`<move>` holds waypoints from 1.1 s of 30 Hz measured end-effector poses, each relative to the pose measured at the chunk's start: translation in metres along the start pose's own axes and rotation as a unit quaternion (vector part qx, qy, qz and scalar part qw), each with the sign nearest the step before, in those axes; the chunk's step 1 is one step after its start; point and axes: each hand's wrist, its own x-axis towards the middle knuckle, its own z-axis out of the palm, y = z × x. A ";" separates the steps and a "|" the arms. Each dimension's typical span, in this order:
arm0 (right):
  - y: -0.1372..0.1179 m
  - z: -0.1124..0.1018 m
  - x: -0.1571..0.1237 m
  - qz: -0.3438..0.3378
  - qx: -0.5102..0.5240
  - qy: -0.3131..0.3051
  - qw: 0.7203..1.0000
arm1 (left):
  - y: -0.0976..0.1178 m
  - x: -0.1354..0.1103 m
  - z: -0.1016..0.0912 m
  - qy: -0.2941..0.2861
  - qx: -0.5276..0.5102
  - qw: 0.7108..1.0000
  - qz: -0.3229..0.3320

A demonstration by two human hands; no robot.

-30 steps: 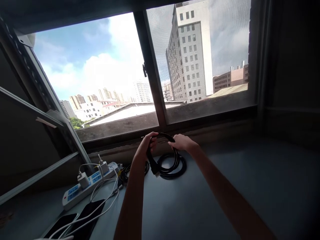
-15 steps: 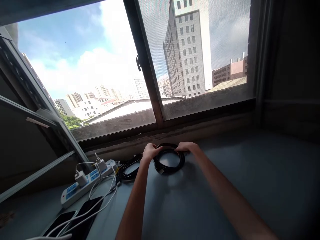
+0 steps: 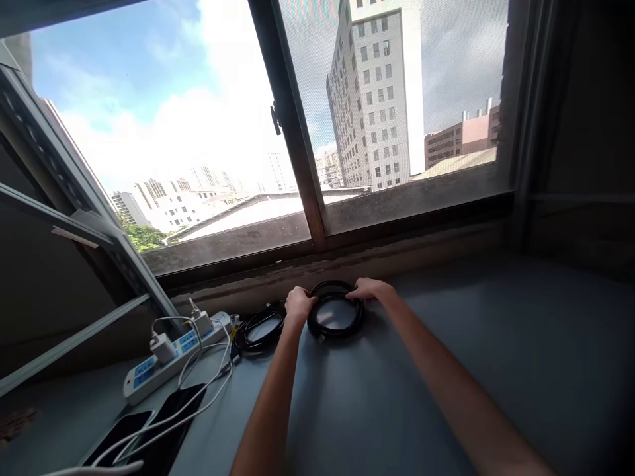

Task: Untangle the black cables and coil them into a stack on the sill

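A coil of black cable [image 3: 335, 325] lies flat on the grey table [image 3: 446, 370] close under the window. My left hand [image 3: 299, 305] is closed on the coil's left edge. My right hand [image 3: 370, 290] is closed on its upper right edge. A second black cable coil [image 3: 258, 330] lies just to the left, almost touching the first; neither hand is on it.
A white power strip [image 3: 166, 360] with plugged-in chargers and white leads sits at the left. Two dark phones [image 3: 149, 430] lie at the front left. A metal shelf frame [image 3: 89, 218] leans at the far left. The window sill [image 3: 347, 258] runs behind the coils.
The coil, held up on edge a second ago, has been lowered flat onto the table. Both hands came down with it and stay on its rim.
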 end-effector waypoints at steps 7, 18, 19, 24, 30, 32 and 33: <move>-0.009 0.004 -0.005 -0.004 -0.063 0.033 0.997 | -0.002 -0.001 0.000 -0.001 0.027 1.000 -0.012; -0.009 0.008 0.006 0.024 -0.097 0.086 0.991 | 0.003 -0.006 -0.006 -0.024 0.014 1.000 0.011; -0.009 0.008 0.008 0.028 -0.094 0.097 0.990 | 0.003 -0.006 -0.005 -0.034 0.011 0.999 0.011; -0.006 0.013 0.017 0.052 -0.082 0.134 0.986 | 0.003 -0.007 -0.004 -0.072 0.000 0.997 -0.004; -0.004 0.010 0.013 0.046 -0.064 0.149 0.986 | 0.002 -0.011 -0.005 -0.078 -0.001 0.997 -0.021; -0.006 0.007 0.010 0.043 -0.058 0.153 0.986 | 0.004 -0.011 -0.006 -0.074 -0.002 0.997 -0.024; -0.007 0.005 0.008 0.043 -0.056 0.158 0.985 | 0.005 -0.012 -0.008 -0.072 -0.004 0.997 -0.026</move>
